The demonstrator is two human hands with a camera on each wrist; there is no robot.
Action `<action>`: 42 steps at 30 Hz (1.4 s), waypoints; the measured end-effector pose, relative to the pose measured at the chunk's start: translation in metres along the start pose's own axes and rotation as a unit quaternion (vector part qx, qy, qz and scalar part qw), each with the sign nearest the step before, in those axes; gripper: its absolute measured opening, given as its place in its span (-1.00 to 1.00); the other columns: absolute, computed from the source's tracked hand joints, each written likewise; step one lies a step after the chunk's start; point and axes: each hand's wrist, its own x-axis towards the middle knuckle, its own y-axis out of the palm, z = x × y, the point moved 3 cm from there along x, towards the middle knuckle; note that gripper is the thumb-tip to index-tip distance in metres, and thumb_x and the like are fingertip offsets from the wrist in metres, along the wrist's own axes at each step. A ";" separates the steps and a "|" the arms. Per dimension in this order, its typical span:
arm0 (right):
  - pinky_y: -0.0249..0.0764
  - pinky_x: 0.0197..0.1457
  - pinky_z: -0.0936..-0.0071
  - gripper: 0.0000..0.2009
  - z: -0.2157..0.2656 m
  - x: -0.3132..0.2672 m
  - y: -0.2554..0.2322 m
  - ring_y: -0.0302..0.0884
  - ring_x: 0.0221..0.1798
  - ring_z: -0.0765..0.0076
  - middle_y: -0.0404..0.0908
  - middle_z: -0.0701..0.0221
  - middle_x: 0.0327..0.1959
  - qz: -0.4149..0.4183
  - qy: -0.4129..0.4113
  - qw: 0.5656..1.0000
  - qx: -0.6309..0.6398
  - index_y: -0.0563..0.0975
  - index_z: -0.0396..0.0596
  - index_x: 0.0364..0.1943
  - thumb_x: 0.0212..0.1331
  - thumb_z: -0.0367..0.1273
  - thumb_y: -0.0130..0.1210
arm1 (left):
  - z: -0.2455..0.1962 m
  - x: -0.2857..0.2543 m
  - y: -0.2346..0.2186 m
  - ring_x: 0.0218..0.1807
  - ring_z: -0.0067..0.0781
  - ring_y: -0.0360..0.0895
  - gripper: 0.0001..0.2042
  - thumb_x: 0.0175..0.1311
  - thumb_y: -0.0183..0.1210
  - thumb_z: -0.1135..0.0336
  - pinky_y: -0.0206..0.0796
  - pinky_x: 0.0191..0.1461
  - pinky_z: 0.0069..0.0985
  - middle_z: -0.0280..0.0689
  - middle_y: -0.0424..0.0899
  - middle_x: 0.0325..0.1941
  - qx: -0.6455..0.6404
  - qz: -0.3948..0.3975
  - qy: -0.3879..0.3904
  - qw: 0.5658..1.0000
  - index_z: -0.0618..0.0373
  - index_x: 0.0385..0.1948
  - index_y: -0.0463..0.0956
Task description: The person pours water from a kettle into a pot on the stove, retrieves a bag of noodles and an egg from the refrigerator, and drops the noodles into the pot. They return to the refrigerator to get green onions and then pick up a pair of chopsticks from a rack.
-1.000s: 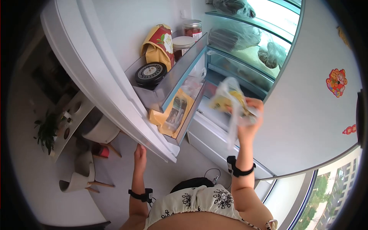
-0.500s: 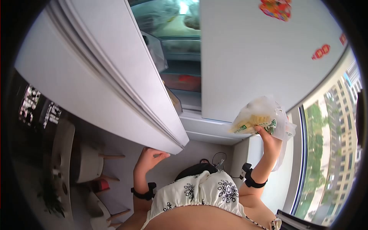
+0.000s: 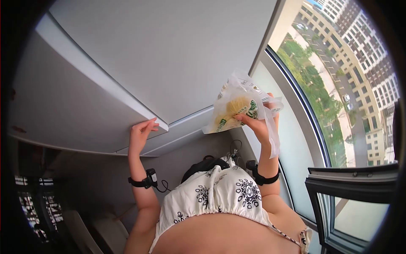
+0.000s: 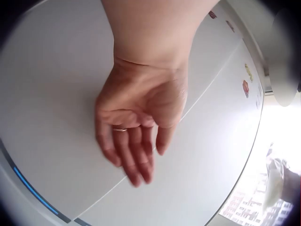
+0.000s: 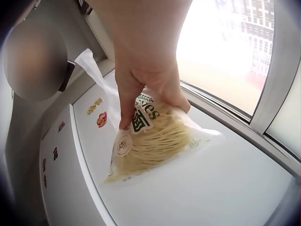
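My right hand (image 3: 259,126) grips a clear plastic bag of noodles (image 3: 237,106) with white and green print, held up in front of the fridge. Pale yellow strands show through the noodle bag (image 5: 157,143) in the right wrist view, thumb on one side and fingers on the other. A thin white plastic strip hangs from beside that hand. At the edge of the left fridge door (image 3: 80,80) is my left hand (image 3: 141,133), its fingers loosely bent. In the left wrist view the left hand (image 4: 141,103), wearing a ring, holds nothing.
The right fridge door (image 3: 177,51) fills the upper middle. A tall window (image 3: 315,101) runs along the right, and an open window frame (image 3: 351,182) juts in at lower right. Chairs (image 3: 105,228) stand at lower left. A cable (image 3: 236,146) lies near the floor.
The left fridge door has swung shut, hiding the shelves, with my left hand following its edge. My right hand has carried the noodle bag away from the fridge opening toward the window side.
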 end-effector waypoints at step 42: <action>0.54 -0.15 0.50 -0.45 -0.084 0.079 0.042 0.60 -0.20 0.41 0.60 0.25 -0.31 0.398 0.043 0.913 0.071 0.34 -0.21 -0.24 -0.29 -0.49 0.51 | 0.232 -0.263 0.119 0.13 -0.23 0.41 -0.55 0.31 -0.03 -0.04 0.28 0.09 -0.10 -0.29 0.52 0.08 -0.638 -0.471 -0.173 0.584 0.04 0.09 0.39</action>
